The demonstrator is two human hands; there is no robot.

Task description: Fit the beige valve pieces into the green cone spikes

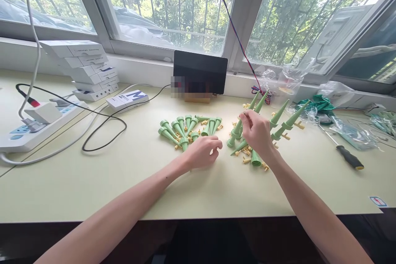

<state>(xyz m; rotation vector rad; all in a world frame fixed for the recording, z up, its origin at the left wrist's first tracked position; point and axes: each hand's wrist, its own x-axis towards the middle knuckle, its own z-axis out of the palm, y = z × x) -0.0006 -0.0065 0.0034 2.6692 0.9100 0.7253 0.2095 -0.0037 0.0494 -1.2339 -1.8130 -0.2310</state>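
Green plastic cone spikes (181, 130) lie heaped; right hand (256, 134) fingers pinch one, left hand (202, 152) fingers half-curled, empty.

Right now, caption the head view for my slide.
Window-side table: left hand rests beside a heap of green spikes; right hand pinches a green spike above a second heap.

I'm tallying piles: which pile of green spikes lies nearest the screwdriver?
The loose pile at the right hand; the other, fanned pile lies by the left hand, farther from the screwdriver.
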